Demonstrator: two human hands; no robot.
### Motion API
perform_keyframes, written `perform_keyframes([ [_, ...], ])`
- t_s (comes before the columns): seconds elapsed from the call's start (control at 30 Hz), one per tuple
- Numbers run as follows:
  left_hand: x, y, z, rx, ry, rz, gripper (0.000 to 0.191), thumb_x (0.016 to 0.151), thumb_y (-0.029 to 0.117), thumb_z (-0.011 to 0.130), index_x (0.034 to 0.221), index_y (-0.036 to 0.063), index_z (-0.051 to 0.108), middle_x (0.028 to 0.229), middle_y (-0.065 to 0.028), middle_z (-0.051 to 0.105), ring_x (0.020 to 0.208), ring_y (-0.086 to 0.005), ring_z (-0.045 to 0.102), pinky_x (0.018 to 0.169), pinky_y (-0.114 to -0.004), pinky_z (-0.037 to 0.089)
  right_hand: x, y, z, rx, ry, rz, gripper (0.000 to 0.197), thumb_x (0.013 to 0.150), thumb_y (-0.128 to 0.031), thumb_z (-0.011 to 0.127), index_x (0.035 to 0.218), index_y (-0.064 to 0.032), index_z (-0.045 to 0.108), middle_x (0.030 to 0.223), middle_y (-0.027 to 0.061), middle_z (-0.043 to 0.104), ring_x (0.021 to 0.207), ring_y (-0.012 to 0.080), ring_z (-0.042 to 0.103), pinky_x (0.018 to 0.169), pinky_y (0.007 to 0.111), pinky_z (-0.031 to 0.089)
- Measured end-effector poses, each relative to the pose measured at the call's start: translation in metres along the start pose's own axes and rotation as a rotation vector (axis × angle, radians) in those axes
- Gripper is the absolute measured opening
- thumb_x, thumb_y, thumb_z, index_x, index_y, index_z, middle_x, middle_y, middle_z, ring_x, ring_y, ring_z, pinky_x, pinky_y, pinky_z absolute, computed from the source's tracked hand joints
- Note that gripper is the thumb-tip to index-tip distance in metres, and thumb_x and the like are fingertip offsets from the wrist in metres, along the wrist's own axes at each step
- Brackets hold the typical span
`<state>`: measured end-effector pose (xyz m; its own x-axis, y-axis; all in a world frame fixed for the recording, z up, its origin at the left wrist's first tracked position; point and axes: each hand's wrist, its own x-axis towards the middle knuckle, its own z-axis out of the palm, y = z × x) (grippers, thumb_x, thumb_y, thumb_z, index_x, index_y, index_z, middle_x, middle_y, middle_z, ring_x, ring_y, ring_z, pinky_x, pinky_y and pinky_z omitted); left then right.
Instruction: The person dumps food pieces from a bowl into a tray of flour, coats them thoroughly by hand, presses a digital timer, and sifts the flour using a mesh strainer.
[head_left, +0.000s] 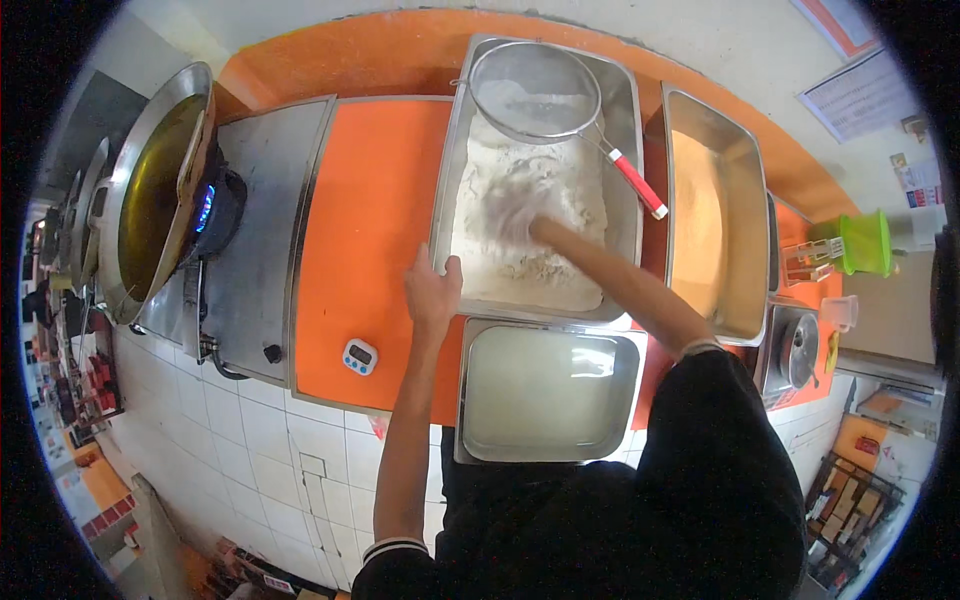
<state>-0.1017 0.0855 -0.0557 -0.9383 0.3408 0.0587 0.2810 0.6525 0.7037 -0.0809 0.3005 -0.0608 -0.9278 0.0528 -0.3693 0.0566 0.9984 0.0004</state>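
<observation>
A deep metal tray holds white flour, with small clumps near its middle. My right hand is down in the flour, blurred by motion; whether its fingers hold anything cannot be seen. At the tray's left rim, my left hand rests on the edge with the thumb over the rim. A round wire sieve with a red and white handle lies across the far end of the tray. Nearest my body stands a metal pan of cloudy liquid.
On the left, a large wok of yellow oil sits over a lit blue gas flame. A white digital timer lies on the orange counter. To the right are another deep metal tray, a scale and a green container.
</observation>
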Motion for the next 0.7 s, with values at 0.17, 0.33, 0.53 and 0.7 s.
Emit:
perform_keyframes([
  [0.17, -0.002, 0.015, -0.011, -0.088, -0.149, -0.091, 0.051, 0.077, 0.03, 0.058, 0.114, -0.0062, 0.054, 0.083, -0.0333, 0.062, 0.082, -0.048, 0.061, 0.076, -0.054, 0.047, -0.072, -0.02, -0.024, -0.034, -0.016, 0.226, 0.067, 0.086, -0.058, 0.049, 0.144, -0.0278, 0.035, 0.153, 0.0113, 0.022, 0.132, 0.0438, 0.033, 0.104, 0.053, 0.035],
  [0.33, -0.002, 0.012, 0.005, -0.023, -0.107, -0.081, 0.053, 0.077, 0.031, 0.058, 0.115, -0.0074, 0.054, 0.085, -0.0326, 0.063, 0.082, -0.0482, 0.061, 0.077, -0.052, 0.048, 0.003, 0.025, 0.022, 0.072, -0.115, 0.174, 0.058, 0.085, -0.048, 0.055, 0.136, -0.0211, 0.046, 0.137, 0.0196, 0.042, 0.121, 0.0359, 0.049, 0.089, 0.044, 0.049],
  [0.53, 0.004, 0.003, -0.003, -0.076, -0.134, -0.113, 0.055, 0.078, 0.03, 0.058, 0.117, -0.0087, 0.054, 0.089, -0.0338, 0.062, 0.087, -0.0464, 0.062, 0.078, -0.052, 0.049, -0.017, 0.053, 0.003, 0.223, -0.131, -0.109, 0.042, 0.097, -0.025, 0.035, 0.135, -0.0094, 0.042, 0.094, 0.0161, 0.065, 0.09, 0.0254, 0.064, 0.078, 0.038, 0.051],
  [0.7, -0.001, 0.006, -0.007, -0.09, -0.073, -0.107, 0.057, 0.077, 0.03, 0.057, 0.12, -0.0074, 0.052, 0.087, -0.0329, 0.063, 0.085, -0.0447, 0.063, 0.074, -0.052, 0.051, -0.08, 0.05, -0.058, 0.161, -0.185, -0.11, 0.046, 0.094, -0.027, 0.043, 0.137, -0.013, 0.044, 0.121, 0.0182, 0.056, 0.112, 0.0257, 0.055, 0.092, 0.036, 0.044],
])
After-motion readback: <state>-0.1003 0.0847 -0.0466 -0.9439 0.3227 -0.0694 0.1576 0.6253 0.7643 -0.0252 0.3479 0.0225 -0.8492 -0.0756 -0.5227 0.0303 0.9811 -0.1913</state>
